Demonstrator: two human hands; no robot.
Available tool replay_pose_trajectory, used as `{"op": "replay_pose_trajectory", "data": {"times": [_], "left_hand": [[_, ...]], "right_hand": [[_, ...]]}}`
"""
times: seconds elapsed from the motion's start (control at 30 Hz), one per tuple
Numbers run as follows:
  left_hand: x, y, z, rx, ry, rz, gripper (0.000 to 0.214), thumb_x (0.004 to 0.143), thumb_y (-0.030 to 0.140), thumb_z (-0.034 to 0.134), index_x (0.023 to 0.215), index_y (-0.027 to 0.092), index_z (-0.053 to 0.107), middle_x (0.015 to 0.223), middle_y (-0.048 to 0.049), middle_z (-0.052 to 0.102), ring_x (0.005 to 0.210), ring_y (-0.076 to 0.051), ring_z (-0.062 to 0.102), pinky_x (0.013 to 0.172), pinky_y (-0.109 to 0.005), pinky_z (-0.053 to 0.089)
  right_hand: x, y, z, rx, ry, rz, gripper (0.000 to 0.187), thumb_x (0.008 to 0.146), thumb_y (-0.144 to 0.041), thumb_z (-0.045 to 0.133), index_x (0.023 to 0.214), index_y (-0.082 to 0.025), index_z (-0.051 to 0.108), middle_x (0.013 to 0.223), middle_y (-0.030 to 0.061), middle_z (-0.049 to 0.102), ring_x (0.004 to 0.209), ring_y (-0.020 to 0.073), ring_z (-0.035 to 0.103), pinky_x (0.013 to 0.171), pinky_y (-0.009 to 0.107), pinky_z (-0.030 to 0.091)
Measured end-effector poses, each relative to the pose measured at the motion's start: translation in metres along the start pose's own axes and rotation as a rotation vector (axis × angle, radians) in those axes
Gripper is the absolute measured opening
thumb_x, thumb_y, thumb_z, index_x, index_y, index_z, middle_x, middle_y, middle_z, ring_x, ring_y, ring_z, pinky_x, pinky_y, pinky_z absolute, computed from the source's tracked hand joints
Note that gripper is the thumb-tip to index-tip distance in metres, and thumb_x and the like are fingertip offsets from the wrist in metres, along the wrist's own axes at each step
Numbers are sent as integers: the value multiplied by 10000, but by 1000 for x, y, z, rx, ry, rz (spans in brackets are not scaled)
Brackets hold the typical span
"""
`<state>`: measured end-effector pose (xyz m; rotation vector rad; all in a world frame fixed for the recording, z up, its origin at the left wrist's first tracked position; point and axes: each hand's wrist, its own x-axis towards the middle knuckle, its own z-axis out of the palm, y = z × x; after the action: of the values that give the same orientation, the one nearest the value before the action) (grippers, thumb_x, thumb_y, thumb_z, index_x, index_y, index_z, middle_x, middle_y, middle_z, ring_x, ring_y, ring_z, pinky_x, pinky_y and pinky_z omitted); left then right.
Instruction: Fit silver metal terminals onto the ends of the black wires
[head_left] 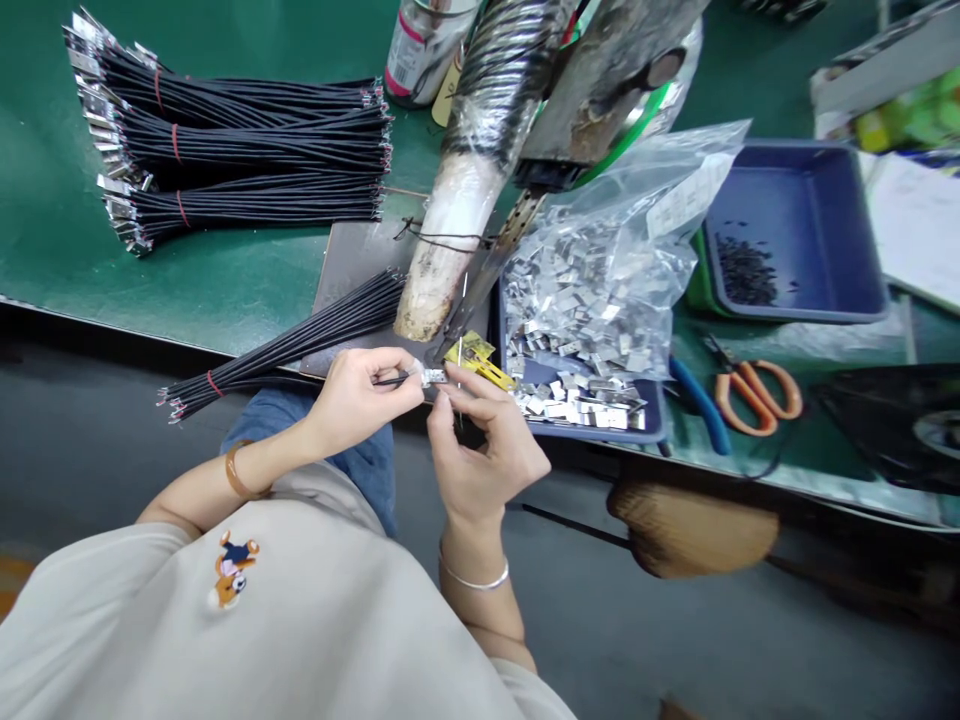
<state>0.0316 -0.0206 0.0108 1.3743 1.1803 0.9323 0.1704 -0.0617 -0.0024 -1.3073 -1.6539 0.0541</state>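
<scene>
My left hand [367, 393] pinches a short black cable [390, 380] close to its end. On that end sits a small silver metal connector [433, 377], in front of the wrapped white post. My right hand [484, 430] has its thumb and index finger closed at the connector's right side; its other fingers are curled. Just beyond the right fingertips lies a yellow fixture piece [480, 358]. A bundle of black cables [300, 335], tied with a red band, rests across the table edge beside my left hand.
Finished-looking cable bundles [247, 150] lie at back left. A blue tray [656, 415] holds loose metal pieces and a plastic bag [600, 270]. To the right are blue-handled pliers [701, 405], orange-handled scissors [757, 395] and a bin [802, 230] of small black parts. A metal arm [607, 90] overhangs.
</scene>
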Motion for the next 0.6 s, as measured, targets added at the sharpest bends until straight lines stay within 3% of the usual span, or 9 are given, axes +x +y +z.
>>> {"op": "replay_pose_trajectory", "data": {"times": [0.07,0.13,0.2,0.27,0.33,0.37,0.47,0.53,0.6], "left_hand": [[-2,1,0,28,-3,19,194,769,256,554,690,118,665,568,37,464,551,-67,343,508,-192,262],[-7,2,-1,68,-26,37,188,783,237,558,700,117,677,541,52,430,532,-61,318,504,-193,252],[-15,0,-3,127,-91,68,181,799,216,572,724,115,702,509,62,431,504,-55,313,504,-190,265],[-24,-5,-5,192,-172,123,171,821,198,591,774,119,736,529,44,544,495,-57,397,527,-186,331],[-32,-12,-9,227,-202,204,163,851,216,624,863,133,763,705,-23,717,585,-94,572,613,-200,444],[-34,-15,-12,231,-189,253,168,865,247,645,911,140,766,825,-63,762,681,-127,648,684,-224,495],[-33,-24,-24,283,-28,430,197,903,313,656,927,140,748,957,-116,764,869,-189,699,811,-296,535],[-24,-24,-33,416,110,522,191,944,279,600,909,145,732,951,-108,749,892,-194,677,857,-335,518],[-11,-20,-40,614,196,562,205,970,224,534,933,154,724,988,-108,731,939,-210,642,929,-388,483]], "right_hand": [[-2,2,-1,39,-5,53,102,862,-127,684,897,-210,636,987,44,791,854,169,777,725,249,632],[-2,4,-6,86,19,137,57,894,-165,660,928,-208,645,901,14,786,690,143,759,591,224,604],[1,5,-14,64,189,144,27,910,-228,654,897,-206,664,690,-35,717,482,111,659,427,204,495],[6,4,-27,-42,475,21,126,899,-312,671,824,-210,678,548,-56,590,393,94,541,370,214,382],[12,2,-41,-123,626,-100,165,892,-372,668,847,-213,677,605,-29,581,396,80,484,386,232,337],[15,3,-49,-130,594,-88,167,900,-380,648,912,-214,666,670,-12,600,396,71,466,397,239,326],[22,16,-65,-131,234,145,164,928,-307,579,1060,-211,585,664,-3,609,446,119,572,457,252,416],[26,37,-69,-236,27,342,82,874,-257,647,894,-213,581,609,-7,628,468,130,600,516,259,436],[33,63,-66,-349,-79,453,206,768,-202,761,711,-210,563,577,-12,617,497,121,576,589,285,416]]}}
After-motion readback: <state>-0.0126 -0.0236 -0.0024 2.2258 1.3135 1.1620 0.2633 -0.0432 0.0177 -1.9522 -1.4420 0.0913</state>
